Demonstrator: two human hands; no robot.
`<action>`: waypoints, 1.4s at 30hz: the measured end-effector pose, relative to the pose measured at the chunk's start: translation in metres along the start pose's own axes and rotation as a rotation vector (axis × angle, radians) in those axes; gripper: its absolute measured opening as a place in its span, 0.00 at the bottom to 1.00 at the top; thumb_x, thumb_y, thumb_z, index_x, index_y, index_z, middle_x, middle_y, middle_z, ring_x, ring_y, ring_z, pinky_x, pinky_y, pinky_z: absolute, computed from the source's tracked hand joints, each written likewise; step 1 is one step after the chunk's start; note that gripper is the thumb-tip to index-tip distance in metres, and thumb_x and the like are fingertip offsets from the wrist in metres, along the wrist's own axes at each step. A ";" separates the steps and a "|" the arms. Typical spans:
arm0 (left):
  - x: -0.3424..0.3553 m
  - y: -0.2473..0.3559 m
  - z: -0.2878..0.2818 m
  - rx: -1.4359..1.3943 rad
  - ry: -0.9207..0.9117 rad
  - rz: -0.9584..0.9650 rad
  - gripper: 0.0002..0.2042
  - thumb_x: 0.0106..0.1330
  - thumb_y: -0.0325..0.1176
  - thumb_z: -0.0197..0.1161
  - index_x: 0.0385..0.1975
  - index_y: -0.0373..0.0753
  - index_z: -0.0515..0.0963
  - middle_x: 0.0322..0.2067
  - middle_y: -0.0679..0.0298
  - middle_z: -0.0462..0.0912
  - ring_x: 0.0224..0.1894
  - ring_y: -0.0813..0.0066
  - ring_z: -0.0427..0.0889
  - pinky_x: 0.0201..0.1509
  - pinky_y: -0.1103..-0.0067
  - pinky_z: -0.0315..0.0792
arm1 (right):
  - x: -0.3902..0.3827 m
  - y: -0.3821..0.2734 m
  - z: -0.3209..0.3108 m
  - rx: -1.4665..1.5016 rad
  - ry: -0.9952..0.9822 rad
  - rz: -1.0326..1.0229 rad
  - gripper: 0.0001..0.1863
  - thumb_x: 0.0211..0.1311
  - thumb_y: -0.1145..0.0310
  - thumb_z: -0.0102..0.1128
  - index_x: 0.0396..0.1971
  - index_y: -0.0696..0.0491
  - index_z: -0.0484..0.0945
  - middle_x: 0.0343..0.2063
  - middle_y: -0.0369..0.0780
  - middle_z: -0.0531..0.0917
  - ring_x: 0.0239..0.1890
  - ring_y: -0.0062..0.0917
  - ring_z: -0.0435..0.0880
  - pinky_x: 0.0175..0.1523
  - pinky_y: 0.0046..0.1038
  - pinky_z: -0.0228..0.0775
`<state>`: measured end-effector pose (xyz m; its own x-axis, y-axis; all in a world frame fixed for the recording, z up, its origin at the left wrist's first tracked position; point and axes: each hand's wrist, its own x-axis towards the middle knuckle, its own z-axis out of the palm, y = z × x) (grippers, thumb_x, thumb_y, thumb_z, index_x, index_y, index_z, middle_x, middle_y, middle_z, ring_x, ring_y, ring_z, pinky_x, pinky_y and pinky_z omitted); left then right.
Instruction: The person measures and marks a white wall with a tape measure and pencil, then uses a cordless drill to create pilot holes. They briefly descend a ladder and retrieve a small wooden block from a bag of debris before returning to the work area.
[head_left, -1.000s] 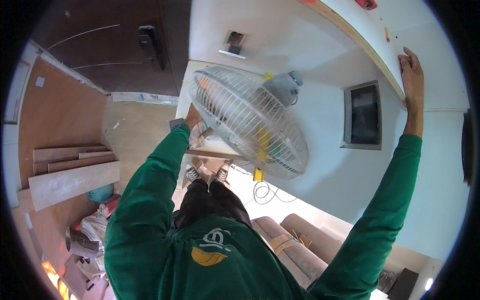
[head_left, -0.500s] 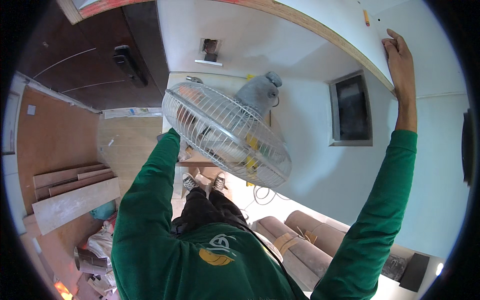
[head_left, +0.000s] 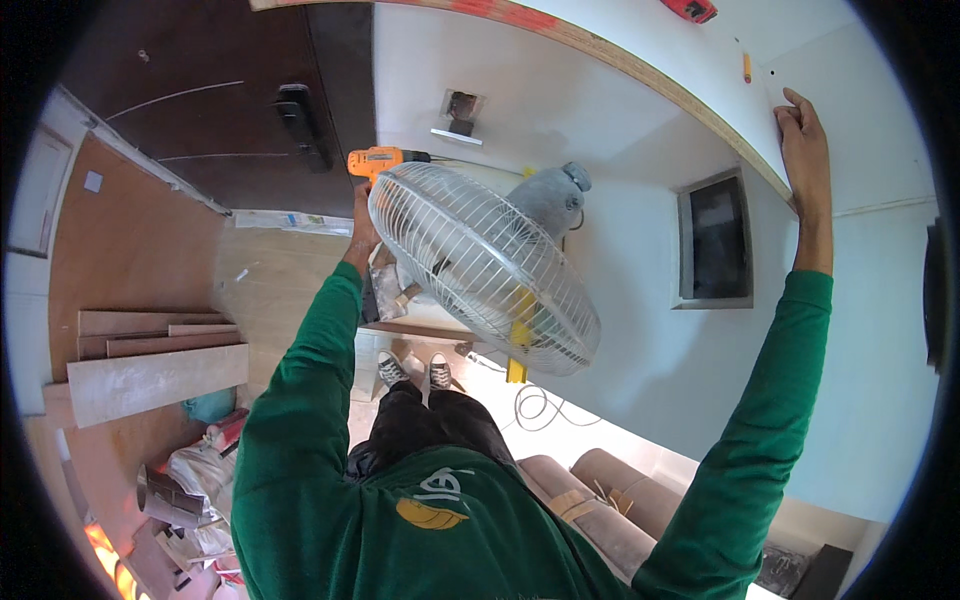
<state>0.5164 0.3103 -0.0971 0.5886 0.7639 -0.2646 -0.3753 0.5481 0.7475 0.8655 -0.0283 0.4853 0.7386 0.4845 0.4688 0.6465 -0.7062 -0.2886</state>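
Note:
An orange cordless drill (head_left: 374, 162) with a long bit pointing right is gripped in my left hand (head_left: 362, 226), just left of the fan. The fan's wire cage (head_left: 470, 255) covers part of that hand and of the space beyond it. Over at the upper right, my right hand (head_left: 805, 145) rests against the white board (head_left: 700, 85) near its raw wooden edge. Its fingers are loosely bent and apart, with nothing seen in them. Close to the fingertips lie a short yellow pencil (head_left: 746, 68) and a small dark hole in the white surface.
A fan with a grey motor housing (head_left: 548, 203) stands in front of me. Beyond it are an open wall box (head_left: 463, 108) and a recessed dark panel (head_left: 716, 240). Wood boards (head_left: 160, 378) lie at left, brown cushions (head_left: 610, 490) at lower right, and a cable (head_left: 540, 405) on the floor.
My left hand has come up from behind the fan, bringing the orange drill into sight. My right hand stays by the board. The view has shifted, showing a red object at the top.

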 end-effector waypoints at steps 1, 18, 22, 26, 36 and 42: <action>-0.002 0.008 -0.001 -0.146 0.019 -0.014 0.19 0.71 0.30 0.68 0.56 0.32 0.72 0.46 0.60 0.82 0.46 0.67 0.84 0.54 0.72 0.82 | -0.001 -0.001 0.000 -0.009 0.010 -0.003 0.28 0.79 0.64 0.50 0.74 0.58 0.74 0.60 0.51 0.86 0.63 0.39 0.85 0.73 0.36 0.70; -0.263 0.234 0.008 0.518 0.479 0.708 0.34 0.60 0.21 0.74 0.65 0.33 0.62 0.52 0.58 0.74 0.50 0.72 0.79 0.52 0.74 0.80 | 0.032 0.045 0.025 0.115 0.087 -0.120 0.28 0.78 0.65 0.50 0.73 0.57 0.72 0.57 0.58 0.86 0.61 0.53 0.85 0.68 0.43 0.73; -0.303 0.261 0.030 0.536 0.474 0.800 0.36 0.61 0.23 0.75 0.66 0.33 0.61 0.53 0.58 0.74 0.51 0.72 0.79 0.53 0.75 0.79 | 0.027 0.035 0.018 0.165 0.087 -0.090 0.26 0.79 0.66 0.52 0.73 0.55 0.73 0.53 0.53 0.88 0.56 0.47 0.87 0.65 0.41 0.75; -0.340 0.277 0.077 0.601 0.502 1.001 0.37 0.64 0.27 0.77 0.68 0.33 0.60 0.55 0.56 0.75 0.52 0.72 0.78 0.56 0.74 0.77 | -0.011 0.005 0.005 0.438 0.279 -0.258 0.23 0.80 0.63 0.57 0.70 0.51 0.78 0.48 0.45 0.89 0.50 0.34 0.87 0.60 0.36 0.76; -0.350 0.274 0.275 0.502 0.481 1.608 0.38 0.67 0.26 0.78 0.71 0.35 0.60 0.59 0.55 0.74 0.56 0.67 0.79 0.60 0.71 0.78 | -0.277 -0.251 -0.050 0.928 -0.114 -0.926 0.53 0.58 0.52 0.82 0.76 0.61 0.62 0.62 0.50 0.80 0.68 0.51 0.76 0.75 0.48 0.65; -0.334 0.276 0.342 0.802 0.259 1.902 0.39 0.63 0.30 0.79 0.72 0.36 0.65 0.61 0.53 0.72 0.61 0.59 0.76 0.65 0.66 0.75 | -0.246 -0.267 -0.057 1.106 0.119 -0.921 0.30 0.63 0.53 0.79 0.59 0.54 0.82 0.56 0.40 0.84 0.58 0.39 0.81 0.61 0.40 0.73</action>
<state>0.4610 0.0895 0.4060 -0.1858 0.1311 0.9738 0.1093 -0.9822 0.1530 0.5000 0.0115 0.4943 0.0008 0.4550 0.8905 0.7299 0.6084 -0.3116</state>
